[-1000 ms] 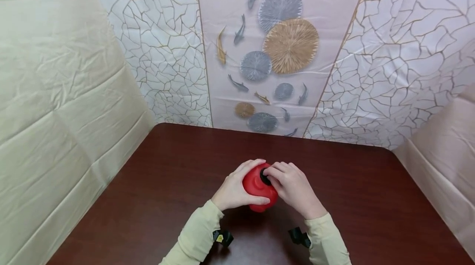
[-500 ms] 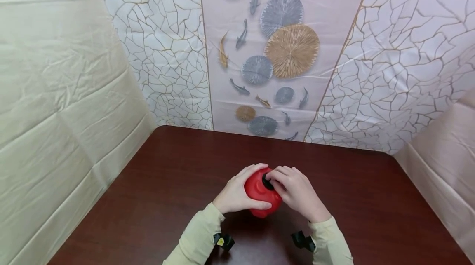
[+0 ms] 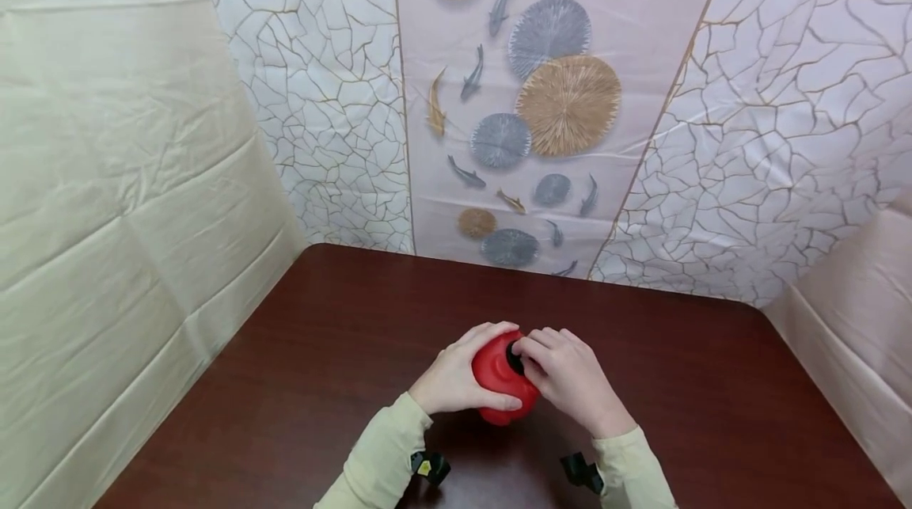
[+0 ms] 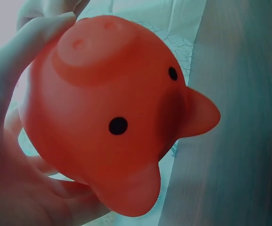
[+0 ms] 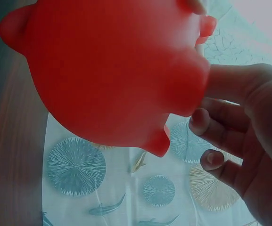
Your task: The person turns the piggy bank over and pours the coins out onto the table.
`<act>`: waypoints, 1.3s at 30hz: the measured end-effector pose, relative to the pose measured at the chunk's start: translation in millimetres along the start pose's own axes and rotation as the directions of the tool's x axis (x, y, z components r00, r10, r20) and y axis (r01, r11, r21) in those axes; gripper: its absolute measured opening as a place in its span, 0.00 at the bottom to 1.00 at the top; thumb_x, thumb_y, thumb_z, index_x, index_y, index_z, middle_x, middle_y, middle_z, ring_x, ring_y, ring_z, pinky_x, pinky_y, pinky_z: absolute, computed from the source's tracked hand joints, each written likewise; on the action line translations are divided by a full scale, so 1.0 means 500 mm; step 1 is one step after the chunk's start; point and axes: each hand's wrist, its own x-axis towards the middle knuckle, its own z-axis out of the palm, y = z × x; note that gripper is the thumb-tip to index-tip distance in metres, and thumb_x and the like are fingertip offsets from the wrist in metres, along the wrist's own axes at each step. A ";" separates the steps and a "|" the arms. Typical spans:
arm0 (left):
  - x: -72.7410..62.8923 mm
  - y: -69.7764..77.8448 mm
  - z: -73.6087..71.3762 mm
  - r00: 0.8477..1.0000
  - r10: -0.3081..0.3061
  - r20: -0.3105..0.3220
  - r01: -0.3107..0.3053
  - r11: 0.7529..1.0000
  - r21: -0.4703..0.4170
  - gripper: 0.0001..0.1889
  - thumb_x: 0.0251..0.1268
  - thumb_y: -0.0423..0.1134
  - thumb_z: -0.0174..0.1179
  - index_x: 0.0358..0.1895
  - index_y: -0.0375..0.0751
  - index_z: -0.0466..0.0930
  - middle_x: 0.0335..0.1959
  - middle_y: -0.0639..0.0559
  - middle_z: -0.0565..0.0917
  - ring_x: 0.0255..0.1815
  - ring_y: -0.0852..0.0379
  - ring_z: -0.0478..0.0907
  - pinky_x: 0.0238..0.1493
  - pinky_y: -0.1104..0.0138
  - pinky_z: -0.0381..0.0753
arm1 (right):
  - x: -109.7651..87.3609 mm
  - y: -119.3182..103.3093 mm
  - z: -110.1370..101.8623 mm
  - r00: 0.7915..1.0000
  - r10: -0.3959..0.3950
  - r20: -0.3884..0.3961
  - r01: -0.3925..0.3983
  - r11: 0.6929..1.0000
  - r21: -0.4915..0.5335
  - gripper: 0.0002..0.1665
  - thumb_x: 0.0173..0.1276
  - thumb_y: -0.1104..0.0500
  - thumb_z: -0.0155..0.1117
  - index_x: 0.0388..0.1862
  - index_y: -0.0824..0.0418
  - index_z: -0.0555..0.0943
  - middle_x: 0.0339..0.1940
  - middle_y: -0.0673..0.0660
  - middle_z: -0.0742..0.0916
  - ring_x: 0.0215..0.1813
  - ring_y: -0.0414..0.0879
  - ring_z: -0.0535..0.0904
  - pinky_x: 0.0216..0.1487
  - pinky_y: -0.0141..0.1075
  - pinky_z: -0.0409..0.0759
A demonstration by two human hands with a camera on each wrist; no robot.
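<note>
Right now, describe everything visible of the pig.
The pig is red, round, smooth, plastic-looking, with a snout, two black eyes, rounded ears, leg-like stubs and a black plug. It tilts over the table, plug facing the right hand. The left hand grips it; the right's fingers are at the plug, contact partly hidden.

cloth-walled booth (image 3: 142,271) around dark table (image 3: 313,366)

Red pig (image 3: 496,376) blocks centre; room leftward over table (image 3: 285,366)

Dark brown table (image 3: 321,351) before a fish-patterned backdrop (image 3: 541,105), cream fabric wall (image 3: 128,216) at left.
</note>
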 end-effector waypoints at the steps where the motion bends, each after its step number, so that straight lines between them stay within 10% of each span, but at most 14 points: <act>1: -0.001 -0.001 0.002 1.000 -0.003 0.010 0.003 1.000 -0.010 0.43 0.47 0.53 0.74 0.69 0.70 0.62 0.69 0.61 0.68 0.63 0.58 0.71 0.50 0.70 0.81 | -0.003 -0.001 -0.001 1.000 0.000 0.000 0.000 1.000 0.001 0.15 0.44 0.69 0.73 0.29 0.54 0.81 0.26 0.46 0.83 0.30 0.39 0.76 0.33 0.32 0.73; 39: 0.005 -0.008 -0.007 1.000 -0.021 -0.015 0.020 0.998 -0.059 0.44 0.46 0.51 0.74 0.68 0.73 0.61 0.67 0.63 0.69 0.60 0.61 0.72 0.50 0.69 0.81 | -0.022 0.042 -0.069 0.983 0.184 -0.019 -0.183 0.982 0.055 0.14 0.47 0.71 0.72 0.30 0.54 0.83 0.27 0.44 0.83 0.28 0.34 0.73 0.32 0.30 0.69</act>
